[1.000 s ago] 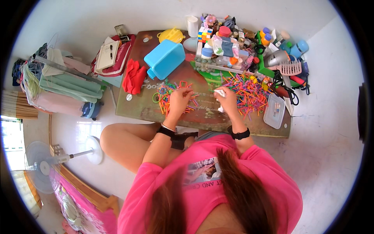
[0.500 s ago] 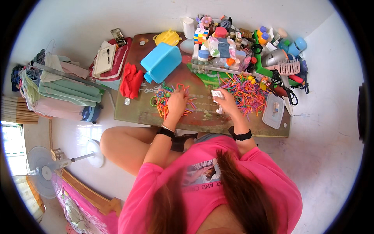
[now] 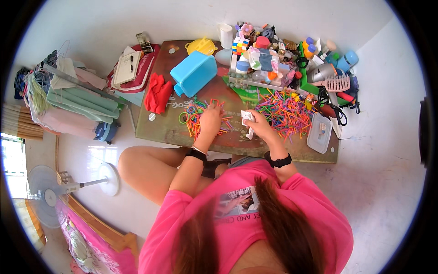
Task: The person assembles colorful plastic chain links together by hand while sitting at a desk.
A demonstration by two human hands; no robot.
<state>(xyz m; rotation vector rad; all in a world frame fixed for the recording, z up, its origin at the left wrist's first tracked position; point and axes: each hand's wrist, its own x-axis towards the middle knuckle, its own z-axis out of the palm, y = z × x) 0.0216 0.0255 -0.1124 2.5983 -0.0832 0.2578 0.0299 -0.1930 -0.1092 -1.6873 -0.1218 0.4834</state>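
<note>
My left hand point(image 3: 211, 119) is over the left pile of small colourful plastic sticks point(image 3: 194, 119), its fingers curled down among them. Beside its fingertips lies a red square-shaped piece point(image 3: 214, 102). What the fingers pinch, if anything, is too small to make out. My right hand point(image 3: 262, 127) grips a white object point(image 3: 247, 117) just above the table, between the two piles; its kind is unclear, and part of it hangs below the fingers. A larger pile of similar coloured sticks point(image 3: 285, 114) spreads to the right of this hand.
A light-blue plastic container point(image 3: 195, 73) lies on its side behind the left pile, with a red cloth point(image 3: 157, 93) to its left. A clear lidded box point(image 3: 320, 132) rests near the table's right edge. Crowded trays point(image 3: 267, 84), a pink hairbrush point(image 3: 335, 84) and a hair dryer point(image 3: 322, 72) stand behind.
My right hand has moved left with the white object, nearer to my left hand. The left hand stays at the left pile. The whole view has shifted slightly.
</note>
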